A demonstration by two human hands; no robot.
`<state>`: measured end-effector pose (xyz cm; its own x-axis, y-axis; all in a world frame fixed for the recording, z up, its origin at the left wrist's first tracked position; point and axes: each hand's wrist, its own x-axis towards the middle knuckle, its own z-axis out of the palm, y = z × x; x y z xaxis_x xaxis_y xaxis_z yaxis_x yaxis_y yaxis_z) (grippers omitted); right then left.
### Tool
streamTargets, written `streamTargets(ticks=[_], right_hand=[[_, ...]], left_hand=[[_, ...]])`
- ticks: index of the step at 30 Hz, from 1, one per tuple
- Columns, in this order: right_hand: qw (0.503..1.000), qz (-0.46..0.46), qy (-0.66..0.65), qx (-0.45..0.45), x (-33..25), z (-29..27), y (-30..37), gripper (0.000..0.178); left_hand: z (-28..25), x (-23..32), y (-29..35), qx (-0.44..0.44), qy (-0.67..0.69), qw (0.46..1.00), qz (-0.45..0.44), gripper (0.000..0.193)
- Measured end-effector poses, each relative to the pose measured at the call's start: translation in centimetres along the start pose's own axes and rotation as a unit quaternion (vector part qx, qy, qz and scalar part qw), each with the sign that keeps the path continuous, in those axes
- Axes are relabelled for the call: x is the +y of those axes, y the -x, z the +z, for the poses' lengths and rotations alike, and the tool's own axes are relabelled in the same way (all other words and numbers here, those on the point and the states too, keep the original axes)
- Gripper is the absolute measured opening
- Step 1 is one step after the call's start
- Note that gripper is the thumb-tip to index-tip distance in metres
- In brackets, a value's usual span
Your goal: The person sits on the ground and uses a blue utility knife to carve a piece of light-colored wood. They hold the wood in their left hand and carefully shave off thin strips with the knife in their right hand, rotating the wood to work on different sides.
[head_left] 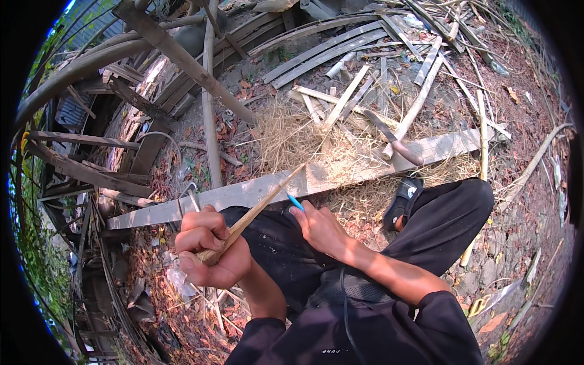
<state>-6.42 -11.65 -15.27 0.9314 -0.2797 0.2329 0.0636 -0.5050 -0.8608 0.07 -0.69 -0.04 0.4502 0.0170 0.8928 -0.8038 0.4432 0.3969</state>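
Observation:
My left hand (214, 248) is closed round the thick end of a pale split-bamboo stick (255, 210). The stick slants up and to the right, narrowing to a point above the plank. My right hand (325, 228) grips a slim blue-handled tool (294, 202). Its thin front end lies beside the stick, and its exact kind is too small to make out. Across the ground in front of my legs runs a long grey wooden plank (237, 193), with pale shavings (331, 164) on its middle. A large knife with a brown wooden handle (409, 153) rests at the plank's right part.
Bamboo poles (420, 97) and split strips (347, 94) lie scattered beyond the plank. More shavings (280, 137) heap there. Stacked timber and a slanting pole (182, 58) stand at the left. A clear plastic bag (178, 277) lies left of my left arm.

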Motion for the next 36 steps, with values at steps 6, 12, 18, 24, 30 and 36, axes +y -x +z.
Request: streamTargets(ticks=[6, 12, 18, 24, 30, 36], right_hand=[[0.992, 0.125, -0.029, 0.000, 0.2, -2.8, -1.1, 0.035], [0.999, 0.030, 0.014, -0.015, -3.4, -2.7, 0.2, 0.036], [0.992, 0.112, -0.024, -0.053, -1.9, -3.6, 0.1, 0.029], [0.985, 0.160, 0.004, -0.072, -0.3, -1.8, -0.1, 0.031], [0.984, 0.103, 0.140, 0.027, -2.2, -3.9, 0.1, 0.026], [0.953, -0.070, 0.267, 0.124, -2.6, -2.8, 1.1, 0.036]], left_hand=[[0.1, 0.6, 0.5, -0.017, 0.002, 1.000, -0.001, 0.044], [0.2, 0.2, 0.4, -0.018, 0.002, 1.000, -0.001, 0.041], [-0.3, 0.9, 0.7, -0.056, -0.002, 0.998, -0.013, 0.040], [0.6, 0.7, 0.6, -0.048, -0.005, 0.999, -0.014, 0.038], [-1.6, 1.2, 0.9, -0.013, 0.019, 1.000, -0.016, 0.037], [-1.3, 1.0, 1.0, -0.030, 0.019, 0.999, -0.006, 0.039]])
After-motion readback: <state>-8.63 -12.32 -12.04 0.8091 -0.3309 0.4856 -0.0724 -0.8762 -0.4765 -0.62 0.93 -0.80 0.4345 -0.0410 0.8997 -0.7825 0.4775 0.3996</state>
